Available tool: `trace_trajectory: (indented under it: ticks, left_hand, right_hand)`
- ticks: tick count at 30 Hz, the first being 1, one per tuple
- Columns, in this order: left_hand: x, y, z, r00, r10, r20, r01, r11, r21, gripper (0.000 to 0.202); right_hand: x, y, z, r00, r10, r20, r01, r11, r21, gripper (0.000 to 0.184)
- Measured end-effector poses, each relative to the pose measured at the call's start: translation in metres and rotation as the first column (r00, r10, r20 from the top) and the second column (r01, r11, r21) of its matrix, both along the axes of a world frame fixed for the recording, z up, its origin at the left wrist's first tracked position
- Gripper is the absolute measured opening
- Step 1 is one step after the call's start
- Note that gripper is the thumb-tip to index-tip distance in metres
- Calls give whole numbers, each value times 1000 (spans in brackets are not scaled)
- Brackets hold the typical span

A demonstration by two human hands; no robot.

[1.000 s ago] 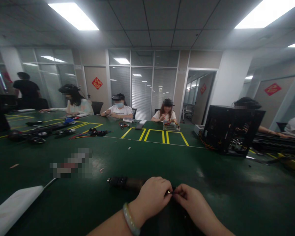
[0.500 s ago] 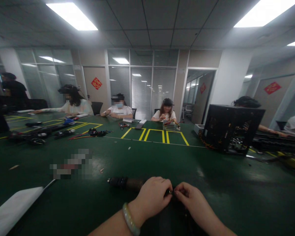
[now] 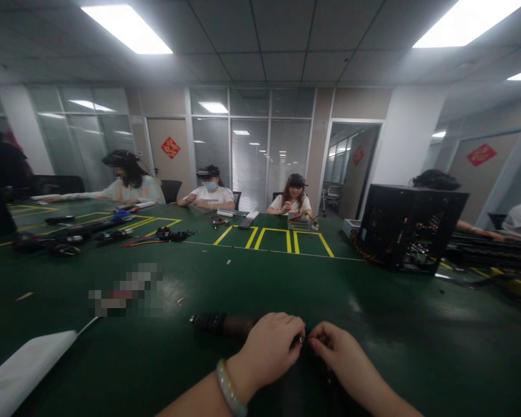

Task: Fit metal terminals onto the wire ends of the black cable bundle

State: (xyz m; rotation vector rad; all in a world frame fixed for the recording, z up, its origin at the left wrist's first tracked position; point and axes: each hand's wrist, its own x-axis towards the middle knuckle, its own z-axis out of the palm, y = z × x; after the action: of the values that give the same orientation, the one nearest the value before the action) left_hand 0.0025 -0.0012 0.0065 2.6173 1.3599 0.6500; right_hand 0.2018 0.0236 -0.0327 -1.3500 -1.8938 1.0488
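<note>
Desk (image 3: 260, 284): green, running past the left, right and lower borders of view. White flat item (image 3: 30, 370): near left, well apart from the hands. Dark cylindrical tool (image 3: 232, 325): on the desk, metal tip pointing left. Left hand (image 3: 271, 347): before the tool's right end, grip closed on a small metal-tipped piece (image 3: 301, 339). Right hand (image 3: 341, 350): just right of the piece, slim gap between, thumb and forefinger drawn together. Black case (image 3: 408, 226): far right, a broad stretch of green surface between it and the hands.

Obscured: white item, cut off at left and below; masked item (image 3: 125, 289), pixelated; tool's right end, behind the left hand; piece, mostly within the left grip; right grip, cannot tell whether it holds anything; black case, interior dim.
</note>
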Motion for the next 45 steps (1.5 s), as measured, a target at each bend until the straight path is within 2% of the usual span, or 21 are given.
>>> trace_trajectory:
  ticks: [6,11,19,23,28,36,41,45]
  left_hand:
    - [1,0,-2,998,37,48,-37,999,-11,12]
    - [1,0,-2,1000,23,10,-23,1000,-3,9]
    - [1,1,-2,1000,23,-17,-23,999,29,5]
    - [1,0,-1,999,33,-8,-32,999,16,10]
    - [1,-2,1,998,53,-29,-53,999,1,13]
    - [0,0,-1,1000,0,-10,0,1000,6,10]
    - [0,0,-3,999,44,28,-44,999,-4,15]
    - [1,1,-3,1000,13,0,-13,1000,-5,8]
  right_hand:
    - [1,1,1,999,25,-48,-27,999,-32,13]
    - [2,-1,3,997,66,-37,-67,997,-33,12]
    - [0,-1,4,998,55,14,-55,998,-15,15]
    - [0,-2,4,998,25,55,-25,1000,1,17]
    - [1,0,1,999,35,8,-35,999,-10,17]
    - [2,2,-2,999,34,9,-34,999,0,16]
    - [2,1,0,1000,28,10,-28,1000,-6,17]
    - [1,1,0,999,27,29,-27,1000,11,15]
